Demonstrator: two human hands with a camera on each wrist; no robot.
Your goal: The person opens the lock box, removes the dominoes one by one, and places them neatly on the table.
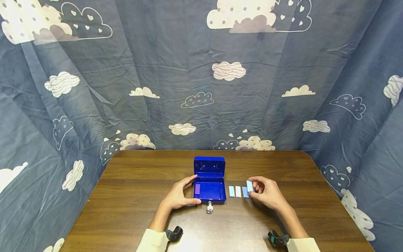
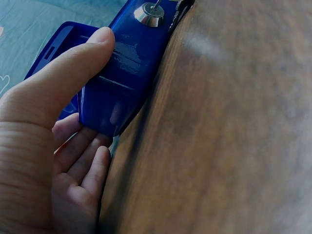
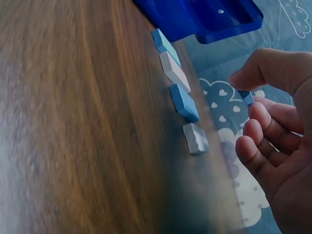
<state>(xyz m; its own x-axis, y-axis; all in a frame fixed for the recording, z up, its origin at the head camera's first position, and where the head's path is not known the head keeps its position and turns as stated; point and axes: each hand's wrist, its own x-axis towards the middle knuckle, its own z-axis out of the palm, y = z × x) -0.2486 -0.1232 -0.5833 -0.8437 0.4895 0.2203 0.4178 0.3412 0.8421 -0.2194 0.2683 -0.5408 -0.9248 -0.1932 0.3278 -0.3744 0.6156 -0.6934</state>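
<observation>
A blue metal cash box (image 1: 209, 201) stands with its lid (image 1: 209, 164) raised. My left hand (image 1: 177, 194) holds its left side, thumb at the front and fingers toward the back; the left wrist view shows the thumb over the front edge. Inside, at the left, lies a purple block (image 1: 197, 189). My right hand (image 1: 267, 192) pinches a small light blue block (image 1: 249, 186) to the right of the box. On the table, in a row, are a pale aqua block (image 1: 231, 191), a whitish block (image 1: 238, 191), a blue block (image 1: 245, 192) and a greyish-white block (image 3: 196, 139), hidden in the head view.
Keys (image 1: 210, 209) hang from the lock (image 2: 149, 14) on the box's front. The brown wooden table (image 1: 126, 210) reaches back to a dark blue curtain (image 1: 163, 84) with cloud prints, which also runs along both sides.
</observation>
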